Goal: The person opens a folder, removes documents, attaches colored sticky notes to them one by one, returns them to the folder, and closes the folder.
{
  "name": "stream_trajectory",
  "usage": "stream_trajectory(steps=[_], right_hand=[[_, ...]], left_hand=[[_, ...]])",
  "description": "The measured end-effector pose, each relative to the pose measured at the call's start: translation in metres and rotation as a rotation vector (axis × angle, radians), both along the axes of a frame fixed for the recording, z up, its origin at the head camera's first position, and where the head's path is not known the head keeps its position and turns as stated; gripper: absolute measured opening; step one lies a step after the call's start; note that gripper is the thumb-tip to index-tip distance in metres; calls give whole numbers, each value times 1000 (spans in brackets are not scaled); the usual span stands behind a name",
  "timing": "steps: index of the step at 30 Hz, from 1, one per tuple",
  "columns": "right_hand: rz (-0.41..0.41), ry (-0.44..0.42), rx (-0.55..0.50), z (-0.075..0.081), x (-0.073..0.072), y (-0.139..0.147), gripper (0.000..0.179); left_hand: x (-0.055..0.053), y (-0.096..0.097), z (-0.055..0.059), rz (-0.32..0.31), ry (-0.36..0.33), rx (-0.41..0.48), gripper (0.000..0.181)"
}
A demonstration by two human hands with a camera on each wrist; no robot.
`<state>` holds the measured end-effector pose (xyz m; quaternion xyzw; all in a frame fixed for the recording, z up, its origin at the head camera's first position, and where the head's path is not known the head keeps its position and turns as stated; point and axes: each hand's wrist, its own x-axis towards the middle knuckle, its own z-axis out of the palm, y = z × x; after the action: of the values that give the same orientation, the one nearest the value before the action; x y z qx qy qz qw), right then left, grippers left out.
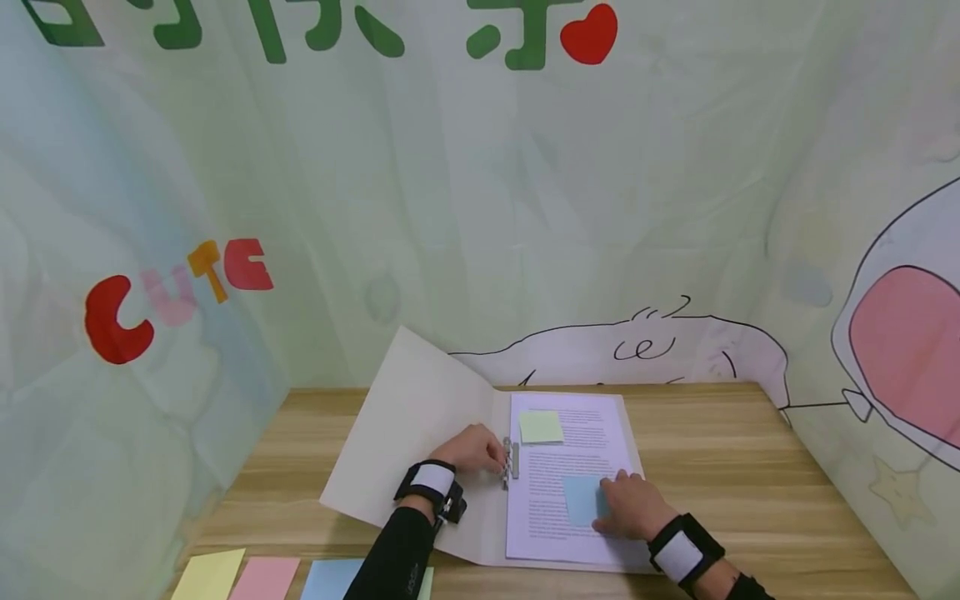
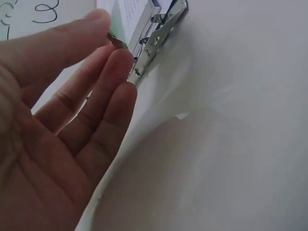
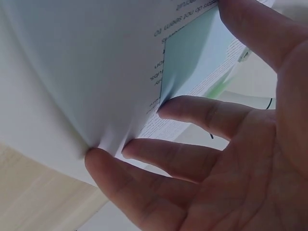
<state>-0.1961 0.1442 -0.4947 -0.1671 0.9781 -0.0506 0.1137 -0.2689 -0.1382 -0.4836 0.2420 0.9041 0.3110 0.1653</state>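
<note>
An open white ring binder (image 1: 420,392) lies on the table with a stack of printed pages (image 1: 555,546) on its right side. My left hand (image 1: 471,448) is at the metal ring mechanism (image 2: 159,41) along the spine, thumb and fingertip pinching the lever (image 2: 115,41) at its end. On the top page, a light green sticky note (image 1: 541,427) sits near the upper left. Lower down is a blue sticky note (image 1: 577,500); my right hand (image 1: 636,507) rests over its right edge. Its spread fingertips (image 3: 171,107) touch the note and the page beside it.
Along the table's front left edge lie yellow (image 1: 208,575), pink (image 1: 264,578) and blue (image 1: 330,577) sticky notes, with a green one (image 1: 426,583) partly behind the left sleeve. A printed cloth backdrop (image 1: 480,208) hangs behind the wooden table (image 1: 720,467).
</note>
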Motion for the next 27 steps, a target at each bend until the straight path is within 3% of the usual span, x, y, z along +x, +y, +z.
stream_trajectory(steps=[7, 15, 18, 27], right_hand=[[-1, 7, 0, 2, 1, -2, 50], [-13, 8, -5, 0, 2, 1, 48], [-9, 11, 1, 0, 2, 2, 49], [-3, 5, 1, -2, 2, 2, 50]], left_hand=[[0, 2, 2, -53, 42, -107, 9], [1, 4, -6, 21, 33, -54, 11], [3, 8, -8, 38, 39, -75, 15], [11, 18, -14, 36, 146, -150, 23]])
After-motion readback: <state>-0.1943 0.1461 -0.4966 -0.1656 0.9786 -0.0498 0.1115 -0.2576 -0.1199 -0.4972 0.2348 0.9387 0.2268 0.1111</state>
